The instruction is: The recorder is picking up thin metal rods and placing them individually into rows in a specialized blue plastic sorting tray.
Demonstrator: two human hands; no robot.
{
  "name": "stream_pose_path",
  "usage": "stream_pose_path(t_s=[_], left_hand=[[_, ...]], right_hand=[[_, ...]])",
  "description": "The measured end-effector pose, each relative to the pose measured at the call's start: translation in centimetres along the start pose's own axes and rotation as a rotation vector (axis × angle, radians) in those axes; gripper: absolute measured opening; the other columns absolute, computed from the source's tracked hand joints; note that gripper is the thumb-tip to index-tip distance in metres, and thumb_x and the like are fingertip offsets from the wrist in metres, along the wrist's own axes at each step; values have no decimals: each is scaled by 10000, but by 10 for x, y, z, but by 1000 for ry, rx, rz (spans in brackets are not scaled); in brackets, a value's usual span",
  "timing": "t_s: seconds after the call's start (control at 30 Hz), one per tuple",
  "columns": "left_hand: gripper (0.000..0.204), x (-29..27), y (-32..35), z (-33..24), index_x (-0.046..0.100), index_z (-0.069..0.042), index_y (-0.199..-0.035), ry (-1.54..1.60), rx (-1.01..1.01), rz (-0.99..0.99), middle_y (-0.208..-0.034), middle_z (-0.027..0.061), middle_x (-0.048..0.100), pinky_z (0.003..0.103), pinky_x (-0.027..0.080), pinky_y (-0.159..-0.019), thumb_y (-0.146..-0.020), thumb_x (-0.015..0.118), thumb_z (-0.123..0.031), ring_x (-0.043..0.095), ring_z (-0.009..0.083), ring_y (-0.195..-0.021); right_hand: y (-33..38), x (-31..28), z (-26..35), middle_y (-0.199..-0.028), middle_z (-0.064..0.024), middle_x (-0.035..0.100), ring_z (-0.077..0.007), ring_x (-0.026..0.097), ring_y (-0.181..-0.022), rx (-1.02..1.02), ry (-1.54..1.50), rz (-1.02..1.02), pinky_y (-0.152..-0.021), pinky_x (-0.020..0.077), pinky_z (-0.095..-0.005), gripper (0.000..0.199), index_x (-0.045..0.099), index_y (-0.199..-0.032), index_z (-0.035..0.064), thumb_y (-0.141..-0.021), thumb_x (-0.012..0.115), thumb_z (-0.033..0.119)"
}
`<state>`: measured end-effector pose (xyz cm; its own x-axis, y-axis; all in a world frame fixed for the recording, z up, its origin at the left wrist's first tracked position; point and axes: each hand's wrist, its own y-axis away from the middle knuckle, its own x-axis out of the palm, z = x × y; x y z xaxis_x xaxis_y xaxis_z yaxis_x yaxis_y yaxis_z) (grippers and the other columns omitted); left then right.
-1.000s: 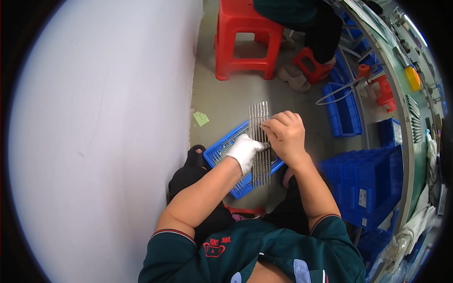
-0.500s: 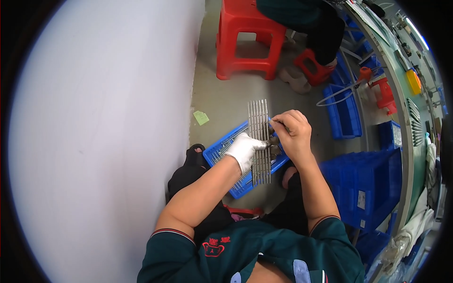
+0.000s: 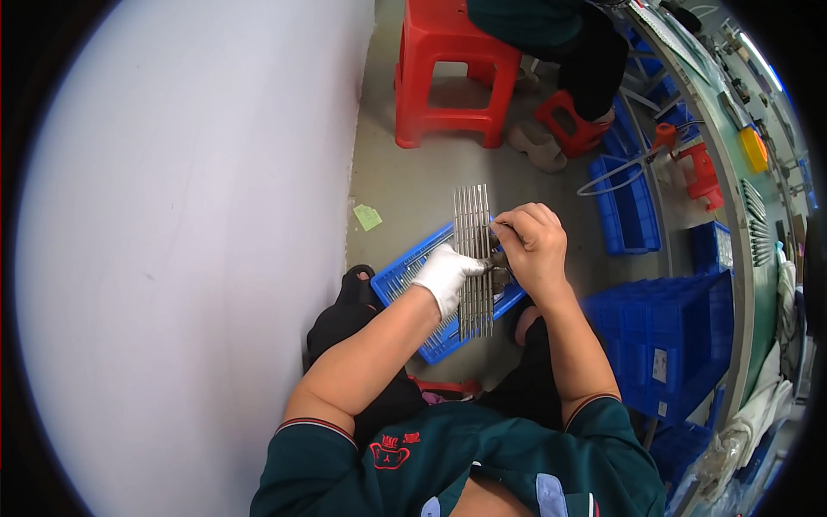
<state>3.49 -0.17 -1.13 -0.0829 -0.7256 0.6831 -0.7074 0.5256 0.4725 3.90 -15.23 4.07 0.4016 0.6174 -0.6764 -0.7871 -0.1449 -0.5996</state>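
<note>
My left hand (image 3: 446, 274), in a white glove with a darkened thumb, is closed around a flat row of several thin metal rods (image 3: 471, 207). They stand side by side, pointing away from me, above a blue plastic basket (image 3: 442, 352). More thin rods (image 3: 397, 282) lie inside the basket. At the right edge of the row, my bare right hand (image 3: 536, 243) is in a pinch, its thumb and forefinger meeting close to the outermost rod. What that pinch holds, if anything, is too small to make out. Dark gloved fingers show just right of the rods.
A white wall (image 3: 198, 241) runs along my left. Ahead stands a red stool (image 3: 448, 125) with a seated person. To the right are stacked blue bins (image 3: 646, 319) and a green-topped workbench (image 3: 762, 302). A green paper scrap (image 3: 367, 216) lies on the floor.
Almost nothing differs. The rods and my right hand have shifted very slightly; both hands keep the same grip.
</note>
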Motion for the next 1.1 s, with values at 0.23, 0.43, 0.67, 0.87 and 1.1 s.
stream_pose_path(t_s=[0.23, 0.43, 0.67, 0.87, 1.1], left_hand=[[322, 7, 2, 2, 580, -6, -1115, -106, 93, -87, -952, 92, 658, 386, 583, -720, -810, 581, 96, 677, 240, -832], [296, 5, 2, 1, 596, 0, -1096, -70, 69, -78, -942, 100, 663, 380, 582, -716, -814, 580, 88, 680, 245, -821], [305, 8, 4, -5, 600, 8, -1080, 47, 24, -52, -910, 147, 669, 429, 589, -678, -804, 527, 118, 678, 293, -780], [326, 11, 7, -8, 586, 9, -1092, 11, 11, -50, -923, 148, 667, 430, 589, -676, -793, 532, 130, 678, 290, -769], [295, 9, 4, 1, 624, 7, -1079, -107, 66, -99, -959, 90, 671, 347, 563, -747, -797, 597, 89, 674, 211, -838]], right_hand=[[-2, 0, 6, -723, -20, 584, -239, 559, -705, -178, 139, 25, -636, 419, -363, 123, 635, -731, 99, -651, 719, 58], [-2, 0, 4, -707, -27, 586, -236, 563, -697, -129, 61, -1, -637, 421, -362, 119, 647, -738, 91, -655, 719, 47], [-1, -3, -1, -698, -64, 594, -264, 566, -681, 50, -65, 0, -636, 430, -371, 70, 653, -736, 49, -693, 709, 46], [-1, -2, -4, -704, -62, 594, -265, 567, -689, 72, -50, 8, -644, 433, -372, 71, 656, -742, 50, -696, 710, 54], [-1, -1, 3, -677, -25, 559, -228, 548, -679, -175, 197, 4, -626, 410, -357, 93, 630, -715, 91, -675, 710, 63]])
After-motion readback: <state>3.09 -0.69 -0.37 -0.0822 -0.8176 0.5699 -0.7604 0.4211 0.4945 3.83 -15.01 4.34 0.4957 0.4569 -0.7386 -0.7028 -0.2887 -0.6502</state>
